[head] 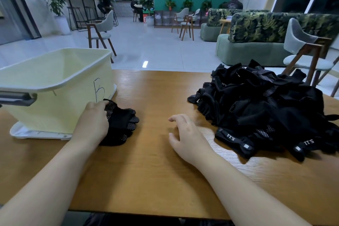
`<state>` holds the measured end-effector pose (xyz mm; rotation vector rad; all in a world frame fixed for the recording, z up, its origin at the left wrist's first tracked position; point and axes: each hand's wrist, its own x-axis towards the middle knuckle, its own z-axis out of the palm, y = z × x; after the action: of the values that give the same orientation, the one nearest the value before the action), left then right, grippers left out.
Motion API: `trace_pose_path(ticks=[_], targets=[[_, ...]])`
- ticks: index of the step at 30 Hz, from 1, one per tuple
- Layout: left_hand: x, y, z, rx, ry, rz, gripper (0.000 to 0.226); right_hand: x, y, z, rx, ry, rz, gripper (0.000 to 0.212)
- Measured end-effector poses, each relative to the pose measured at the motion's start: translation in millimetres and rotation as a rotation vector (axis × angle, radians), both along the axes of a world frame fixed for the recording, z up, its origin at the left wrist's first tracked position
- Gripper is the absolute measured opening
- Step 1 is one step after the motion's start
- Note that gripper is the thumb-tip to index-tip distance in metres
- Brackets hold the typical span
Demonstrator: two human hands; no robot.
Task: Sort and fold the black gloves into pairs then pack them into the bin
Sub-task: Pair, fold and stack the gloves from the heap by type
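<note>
A folded pair of black gloves [122, 123] with white grip dots lies on the wooden table [157, 170], right beside the pale yellow bin [55, 86]. My left hand [94, 121] grips that pair at its left side. A big loose pile of black gloves [260, 108] covers the table's right part. My right hand [185, 134] hovers just above the table between the pair and the pile, fingers relaxed and holding nothing. The bin's inside looks empty from this angle.
The bin stands on a white lid or tray [36, 134] and has a grey handle [16, 98] at its near left. A chair [304, 49] stands behind the pile. Sofas, more chairs and seated people are further back.
</note>
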<state>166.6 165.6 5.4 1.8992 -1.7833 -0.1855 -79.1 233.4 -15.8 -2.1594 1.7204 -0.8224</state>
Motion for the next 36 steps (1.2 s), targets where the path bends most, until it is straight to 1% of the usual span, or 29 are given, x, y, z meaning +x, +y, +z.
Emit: trace_pose_path(ticks=[3,5,6,8,10,12,14,18,23,25,27,29,31,32,33,35,36], targets=[[-2.7,0.7,-0.3,-0.017,-0.116,-0.002,0.035,-0.9,1.3,-0.6,0.004,-0.005,0.008,0.039],[-2.5,3.3,0.1,-0.067,-0.196,-0.042,0.040,-0.9,1.7,-1.1,0.002,-0.010,0.008,0.039],[-2.2,6.4,0.5,-0.094,-0.208,-0.088,0.043,-0.8,2.0,-1.2,0.001,-0.012,0.009,0.038],[-2.5,14.5,0.7,-0.074,-0.194,-0.209,0.058,-0.6,2.4,-1.3,0.002,-0.014,0.011,0.038],[-3.0,20.1,-1.4,0.028,-0.241,-0.286,0.083,-0.9,2.8,-1.1,0.002,-0.010,0.014,0.038],[-0.4,20.4,-6.4,0.116,-0.311,-0.275,0.099,-0.9,3.1,-1.1,-0.001,0.002,0.016,0.037],[4.0,18.3,-10.3,0.155,-0.319,-0.254,0.103,-1.0,3.4,-0.9,0.003,0.012,0.014,0.037],[10.5,15.4,-14.7,0.167,-0.304,-0.291,0.092,-0.9,3.6,-1.3,0.011,0.020,0.010,0.037],[11.2,15.6,-15.9,0.100,-0.286,-0.319,0.060,-0.7,3.5,-1.9,0.011,0.027,0.013,0.035],[10.8,15.2,-15.6,0.052,-0.229,-0.313,0.053,-0.9,3.7,-2.2,0.012,0.027,0.015,0.035],[9.3,14.3,-13.7,-0.022,-0.134,-0.308,0.048,-0.9,3.8,-2.8,0.014,0.027,0.015,0.034],[6.9,13.7,-8.8,-0.145,-0.016,-0.301,0.045,-1.0,3.8,-3.0,0.016,0.023,0.015,0.034],[5.1,14.3,-4.8,-0.242,0.028,-0.281,0.044,-1.2,3.6,-3.3,0.014,0.021,0.015,0.034],[4.7,15.0,-4.5,-0.251,-0.007,-0.277,0.045,-1.2,3.7,-3.3,0.013,0.020,0.016,0.034],[4.7,15.6,-5.7,-0.222,-0.081,-0.279,0.046,-1.4,3.6,-3.3,0.014,0.020,0.017,0.034],[3.7,17.7,-11.6,-0.066,-0.249,-0.283,0.052,-1.6,3.4,-3.4,0.018,0.020,0.017,0.034],[3.7,18.7,-14.3,0.016,-0.298,-0.274,0.058,-1.6,3.6,-3.4,0.018,0.022,0.018,0.033]])
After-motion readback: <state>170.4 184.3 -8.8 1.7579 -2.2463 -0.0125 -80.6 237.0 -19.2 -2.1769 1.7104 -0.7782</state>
